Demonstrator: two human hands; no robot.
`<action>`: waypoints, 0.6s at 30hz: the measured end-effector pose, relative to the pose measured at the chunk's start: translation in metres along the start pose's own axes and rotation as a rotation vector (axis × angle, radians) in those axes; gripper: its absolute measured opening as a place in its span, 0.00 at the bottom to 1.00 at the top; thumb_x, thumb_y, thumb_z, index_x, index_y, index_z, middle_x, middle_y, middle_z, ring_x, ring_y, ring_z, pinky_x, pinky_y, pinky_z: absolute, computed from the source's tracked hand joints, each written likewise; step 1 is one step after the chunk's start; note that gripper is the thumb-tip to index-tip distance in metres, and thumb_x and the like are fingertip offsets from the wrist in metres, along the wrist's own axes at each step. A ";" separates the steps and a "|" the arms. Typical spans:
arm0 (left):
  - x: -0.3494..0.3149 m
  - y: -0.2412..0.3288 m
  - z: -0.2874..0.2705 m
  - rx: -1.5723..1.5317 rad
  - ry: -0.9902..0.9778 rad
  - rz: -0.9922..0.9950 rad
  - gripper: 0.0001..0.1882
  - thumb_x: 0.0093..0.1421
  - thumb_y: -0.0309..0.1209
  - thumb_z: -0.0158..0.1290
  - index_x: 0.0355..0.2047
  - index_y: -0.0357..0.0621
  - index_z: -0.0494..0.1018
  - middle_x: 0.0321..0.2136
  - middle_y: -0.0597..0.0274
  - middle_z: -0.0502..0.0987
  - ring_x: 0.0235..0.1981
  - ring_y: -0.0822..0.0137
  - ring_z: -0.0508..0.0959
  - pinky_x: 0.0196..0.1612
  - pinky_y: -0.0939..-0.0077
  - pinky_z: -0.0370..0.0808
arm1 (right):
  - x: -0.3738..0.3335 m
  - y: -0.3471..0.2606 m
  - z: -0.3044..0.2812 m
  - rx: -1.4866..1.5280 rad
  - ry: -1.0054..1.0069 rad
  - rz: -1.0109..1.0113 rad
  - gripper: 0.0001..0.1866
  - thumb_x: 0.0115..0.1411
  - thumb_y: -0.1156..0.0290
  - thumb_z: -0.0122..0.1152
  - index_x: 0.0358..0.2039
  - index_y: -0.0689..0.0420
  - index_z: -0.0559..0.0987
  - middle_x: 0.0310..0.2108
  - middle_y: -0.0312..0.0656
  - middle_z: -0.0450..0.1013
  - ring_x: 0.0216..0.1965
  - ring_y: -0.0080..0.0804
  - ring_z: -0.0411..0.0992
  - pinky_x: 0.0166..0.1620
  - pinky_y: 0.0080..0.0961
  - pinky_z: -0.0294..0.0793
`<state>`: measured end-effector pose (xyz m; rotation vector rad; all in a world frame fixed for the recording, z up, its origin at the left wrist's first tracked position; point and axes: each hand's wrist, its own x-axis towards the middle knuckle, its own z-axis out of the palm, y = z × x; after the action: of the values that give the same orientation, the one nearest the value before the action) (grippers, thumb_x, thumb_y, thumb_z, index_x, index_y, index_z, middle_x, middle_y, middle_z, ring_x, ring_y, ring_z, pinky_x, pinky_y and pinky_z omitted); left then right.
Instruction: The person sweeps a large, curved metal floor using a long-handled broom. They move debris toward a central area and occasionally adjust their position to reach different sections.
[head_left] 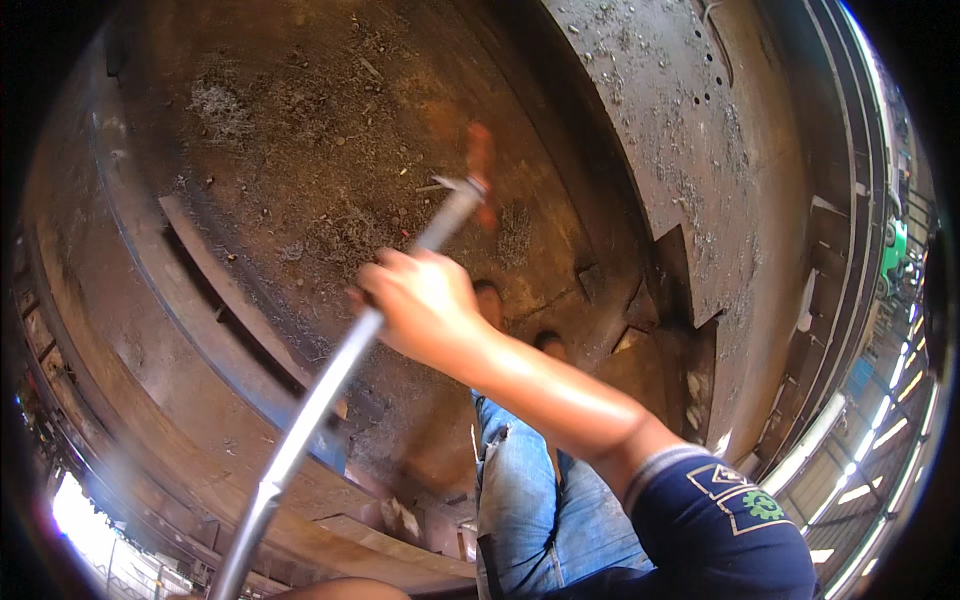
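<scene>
My right hand (425, 300) is closed around a long silver metal pole (325, 388), which slants from the lower left up toward the middle. At the pole's far end is a blurred red-orange piece (480, 150) lying crosswise, with a pale, pointed bit beside it. Motion blur hides what kind of tool head this is. Below it spreads a brown, dirty metal floor (350, 180) strewn with shavings and small debris. Of my left side, only a strip of forearm (340, 590) shows at the lower edge. The left hand itself is out of the picture.
Curved rusty metal walls and ledges (230, 290) bend around me on the left. A raised plate (650, 120) scattered with metal bits lies at the upper right, its jagged lower edge close to my feet. A green machine (893, 250) stands far off at the right.
</scene>
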<state>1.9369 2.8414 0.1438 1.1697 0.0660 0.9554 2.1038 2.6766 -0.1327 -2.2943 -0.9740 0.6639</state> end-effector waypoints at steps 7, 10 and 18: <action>-0.164 -0.151 -0.021 -0.040 0.403 -0.640 0.21 0.59 0.44 0.56 0.15 0.55 0.60 0.10 0.73 0.54 0.16 0.71 0.58 0.23 0.71 0.57 | -0.188 0.133 0.062 -0.100 -0.433 0.579 0.14 0.55 0.61 0.70 0.35 0.56 0.81 0.35 0.51 0.75 0.42 0.55 0.77 0.45 0.50 0.77; -0.177 -0.159 0.012 0.104 0.355 -0.587 0.17 0.55 0.35 0.53 0.14 0.54 0.59 0.13 0.68 0.63 0.18 0.70 0.61 0.27 0.69 0.59 | -0.158 0.176 0.128 0.082 -0.076 0.447 0.14 0.54 0.65 0.69 0.38 0.58 0.79 0.36 0.54 0.73 0.44 0.59 0.74 0.46 0.48 0.75; -0.115 -0.053 0.063 1.000 0.051 -0.130 0.10 0.64 0.38 0.46 0.25 0.57 0.64 0.20 0.75 0.62 0.23 0.74 0.65 0.30 0.77 0.63 | 0.085 0.001 0.102 0.238 -0.019 -0.058 0.09 0.60 0.65 0.66 0.33 0.55 0.78 0.39 0.45 0.72 0.43 0.48 0.74 0.48 0.45 0.78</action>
<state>1.9290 2.7153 0.0808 2.0168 0.7168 0.8378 2.0927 2.7710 -0.2261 -2.0481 -0.9145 0.7364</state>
